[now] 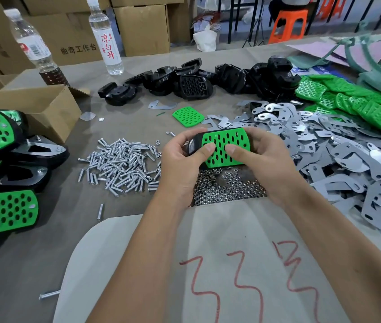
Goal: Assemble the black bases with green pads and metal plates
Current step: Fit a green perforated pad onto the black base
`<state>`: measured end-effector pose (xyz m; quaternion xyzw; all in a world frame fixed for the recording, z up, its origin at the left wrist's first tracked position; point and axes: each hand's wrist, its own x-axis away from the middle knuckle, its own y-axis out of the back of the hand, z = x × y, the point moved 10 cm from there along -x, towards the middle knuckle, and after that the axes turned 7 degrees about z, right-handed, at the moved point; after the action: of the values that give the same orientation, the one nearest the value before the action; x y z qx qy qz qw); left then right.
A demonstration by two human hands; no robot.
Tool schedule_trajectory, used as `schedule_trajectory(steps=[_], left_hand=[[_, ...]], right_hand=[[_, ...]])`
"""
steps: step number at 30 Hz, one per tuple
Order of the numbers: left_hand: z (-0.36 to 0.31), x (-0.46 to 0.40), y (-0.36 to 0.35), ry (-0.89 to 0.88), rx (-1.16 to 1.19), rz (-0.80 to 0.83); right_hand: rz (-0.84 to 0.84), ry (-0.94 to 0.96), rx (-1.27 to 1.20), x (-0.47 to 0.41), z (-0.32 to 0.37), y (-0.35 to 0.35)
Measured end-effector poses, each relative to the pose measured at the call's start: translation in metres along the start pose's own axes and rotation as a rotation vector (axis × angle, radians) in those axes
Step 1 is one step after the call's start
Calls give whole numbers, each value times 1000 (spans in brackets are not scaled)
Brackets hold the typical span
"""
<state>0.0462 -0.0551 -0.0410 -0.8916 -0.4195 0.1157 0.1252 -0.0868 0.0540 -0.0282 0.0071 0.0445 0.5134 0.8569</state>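
Both hands hold one black base (194, 143) with a perforated green pad (225, 146) laid on its top, over the middle of the table. My left hand (182, 159) grips the base's left end and my right hand (261, 159) its right end; both thumbs press on the pad. More black bases (194, 85) are heaped at the back. Loose green pads (352, 103) lie in a pile at the right, with one single green pad (188, 116) just beyond my hands. Grey metal plates (338, 155) spread across the right side.
Screws (124, 164) lie in a pile left of my hands, nuts (226, 187) under them. Finished green-topped units (2, 173) are stacked at the left by an open carton (44, 108). Two bottles (105, 36) and boxes stand behind. A marked paper sheet (231, 264) lies in front.
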Motion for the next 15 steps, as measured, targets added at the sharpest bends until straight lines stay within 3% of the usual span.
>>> schedule_trajectory(steps=[7, 15], left_hand=[[1, -2, -5, -9, -108, 50], [0, 0, -2, 22, 23, 34]], right_hand=[[-17, -8, -235, 3, 1, 2], [192, -18, -458, 2, 5, -14]])
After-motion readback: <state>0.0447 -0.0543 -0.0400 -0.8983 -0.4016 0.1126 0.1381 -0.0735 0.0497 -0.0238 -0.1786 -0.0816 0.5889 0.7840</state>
